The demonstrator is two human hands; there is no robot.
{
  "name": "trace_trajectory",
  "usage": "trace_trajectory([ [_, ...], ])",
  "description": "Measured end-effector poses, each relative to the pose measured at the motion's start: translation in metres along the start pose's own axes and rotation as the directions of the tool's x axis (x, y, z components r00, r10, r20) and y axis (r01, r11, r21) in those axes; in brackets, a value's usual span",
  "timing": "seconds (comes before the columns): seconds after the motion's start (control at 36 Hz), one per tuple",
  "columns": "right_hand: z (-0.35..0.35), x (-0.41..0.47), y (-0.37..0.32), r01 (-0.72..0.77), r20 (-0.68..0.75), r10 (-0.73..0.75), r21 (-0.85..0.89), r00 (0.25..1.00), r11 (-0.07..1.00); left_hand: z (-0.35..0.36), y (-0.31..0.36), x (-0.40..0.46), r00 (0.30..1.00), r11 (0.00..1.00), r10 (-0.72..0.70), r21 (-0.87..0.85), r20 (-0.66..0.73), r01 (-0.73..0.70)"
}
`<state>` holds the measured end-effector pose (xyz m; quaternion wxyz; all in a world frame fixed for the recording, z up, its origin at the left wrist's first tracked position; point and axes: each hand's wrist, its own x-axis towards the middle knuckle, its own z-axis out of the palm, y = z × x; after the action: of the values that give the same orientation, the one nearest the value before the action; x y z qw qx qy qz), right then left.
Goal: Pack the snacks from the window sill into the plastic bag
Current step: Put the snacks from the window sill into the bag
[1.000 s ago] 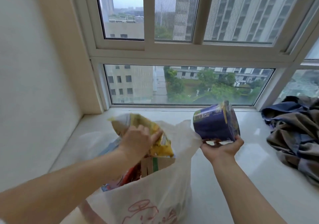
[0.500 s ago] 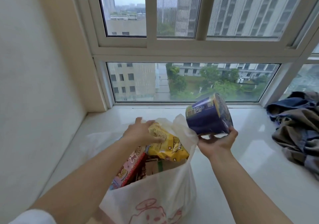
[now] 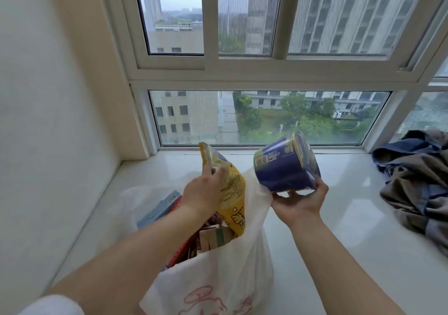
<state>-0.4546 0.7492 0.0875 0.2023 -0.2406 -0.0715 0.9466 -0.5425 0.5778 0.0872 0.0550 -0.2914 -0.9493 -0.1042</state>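
A white plastic bag [image 3: 218, 273] with a pink print stands open on the pale window sill [image 3: 339, 217]. Inside it show a cardboard carton [image 3: 213, 238], a red packet [image 3: 180, 254] and a blue-grey box [image 3: 160, 206]. My left hand [image 3: 203, 192] grips a yellow snack packet [image 3: 234, 193], which stands upright with its lower end in the bag's mouth. My right hand [image 3: 299, 199] holds a dark blue round tub [image 3: 284, 165] from below, tilted on its side just right of the bag's opening.
A heap of blue and brown clothes [image 3: 417, 176] lies on the sill at the far right. The window frame [image 3: 242, 72] runs along the back and a white wall [image 3: 48, 120] closes the left side.
My left hand has pulled the yellow packet upright, so it sticks higher out of the bag. The blue tub in my right hand has shifted slightly and stays beside the opening.
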Motion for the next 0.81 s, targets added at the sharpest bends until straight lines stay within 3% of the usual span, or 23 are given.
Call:
trace_trajectory([
  [0.11,-0.003,0.0,-0.003,-0.005,0.043,0.004,0.032,0.999,0.999,0.019,-0.012,-0.001,0.999,0.999,-0.034,-0.007,-0.039,0.034],
  [0.17,-0.004,0.001,-0.003,-0.009,0.046,0.008,0.038,0.999,0.999,0.025,-0.014,-0.003,0.996,0.991,-0.087,-0.109,-0.026,0.083],
  [0.22,-0.002,0.001,0.0,-0.018,0.038,0.017,0.026,0.999,1.0,0.034,-0.01,-0.009,0.984,0.941,-0.165,-0.289,0.062,0.176],
  [0.31,-0.004,0.003,0.003,-0.025,0.021,0.025,-0.014,0.999,1.0,0.056,0.013,-0.033,0.966,0.904,-0.156,-0.364,0.205,0.223],
  [0.42,-0.013,0.001,0.013,-0.067,-0.017,0.066,-0.041,0.998,0.997,0.071,0.053,-0.055,0.913,0.957,-0.022,-0.255,0.408,0.137],
  [0.53,-0.012,-0.01,0.014,-0.067,-0.007,0.067,-0.105,0.998,0.992,0.079,0.036,-0.03,0.897,0.978,-0.063,-0.153,0.437,0.144],
  [0.64,-0.009,-0.013,0.011,-0.061,-0.012,0.06,-0.18,0.998,0.982,0.084,0.034,-0.033,0.838,0.991,0.009,-0.118,0.545,0.066],
  [0.69,-0.006,-0.012,0.016,-0.063,-0.015,0.061,-0.213,0.998,0.975,0.076,0.028,-0.044,0.905,0.953,-0.007,-0.27,0.426,0.134],
  [0.75,-0.002,-0.012,0.025,-0.061,-0.022,0.056,-0.305,0.998,0.95,0.06,0.006,-0.052,0.974,0.888,-0.155,-0.41,0.162,0.21],
  [0.81,0.006,-0.01,0.039,-0.032,-0.021,0.025,-0.459,0.999,0.888,0.047,-0.031,-0.055,0.932,0.853,-0.355,-0.432,-0.069,0.292],
])
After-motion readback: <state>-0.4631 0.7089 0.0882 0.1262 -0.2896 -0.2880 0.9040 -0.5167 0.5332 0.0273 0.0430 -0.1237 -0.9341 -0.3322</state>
